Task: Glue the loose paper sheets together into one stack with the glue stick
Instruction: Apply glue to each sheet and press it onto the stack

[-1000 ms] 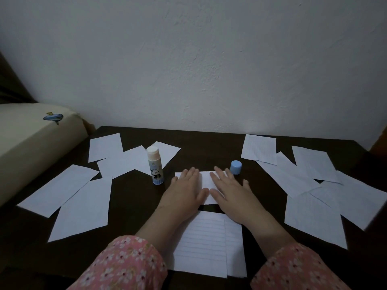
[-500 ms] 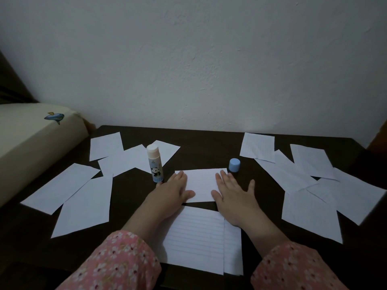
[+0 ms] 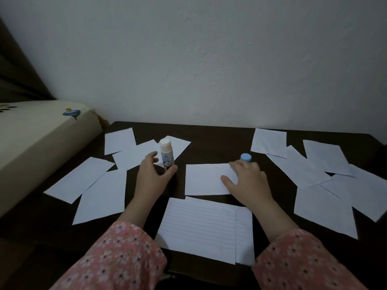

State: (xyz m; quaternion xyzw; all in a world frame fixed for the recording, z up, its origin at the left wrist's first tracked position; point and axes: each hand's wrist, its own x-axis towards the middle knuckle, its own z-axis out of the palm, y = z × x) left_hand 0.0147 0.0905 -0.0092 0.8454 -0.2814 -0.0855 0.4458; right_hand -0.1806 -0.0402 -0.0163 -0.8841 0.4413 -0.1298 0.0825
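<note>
- The left hand [image 3: 154,174] curls round the base of the glue stick [image 3: 167,154], thumb on the near side and fingers behind; the grip looks loose, so it should close firmly low on the barrel before lifting.
- The stick stands upright on the table [image 3: 217,143], uncapped, its blue cap [image 3: 245,157] just beyond the right hand [image 3: 247,181].
- The right hand lies open, fingers pressing the right end of the small sheet [image 3: 206,179]; keep that pressure so the sheet does not slide under the stick.
- Glue is best spread in straight strokes away from the holding hand, reaching the edges and corners.
- Two overlapped lined sheets [image 3: 199,227] lie just nearer the person; loose sheets [image 3: 100,195] spread to the left, others [image 3: 326,206] to the right.
- The next sheet should be squared to the edges, then pressed flat from the middle outward.
</note>
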